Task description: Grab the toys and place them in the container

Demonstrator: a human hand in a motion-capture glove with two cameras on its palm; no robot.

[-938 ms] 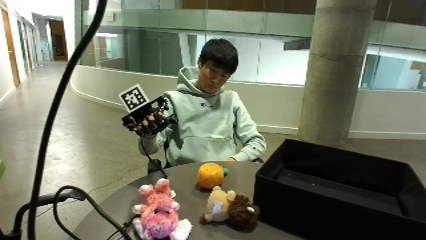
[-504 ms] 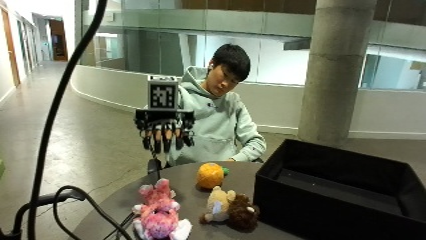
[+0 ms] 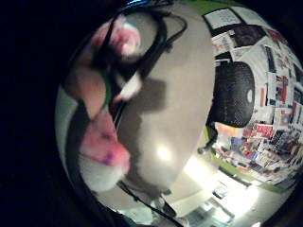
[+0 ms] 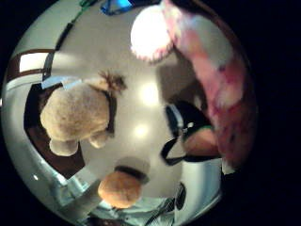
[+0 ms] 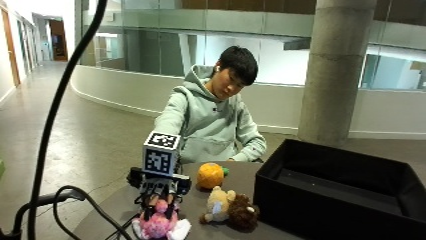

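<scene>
Fingers (image 5: 162,199) of my gloved right hand (image 5: 160,186) point down over the pink plush toy (image 5: 160,225); they are straight enough and seem to touch its top, but I cannot tell for sure if they already close on it, so I count nothing as held. This toy lies at the near left edge of the table (image 5: 113,210). Its long axis, I judge, runs toward the near edge, the white end nearest the camera. To grip well, I should close across the narrow body, not along it. Further right stand the orange round toy (image 5: 210,175), then the tan and brown bear (image 5: 229,209). Rightmost is the black container (image 5: 333,200), open at the top, where all must go.
</scene>
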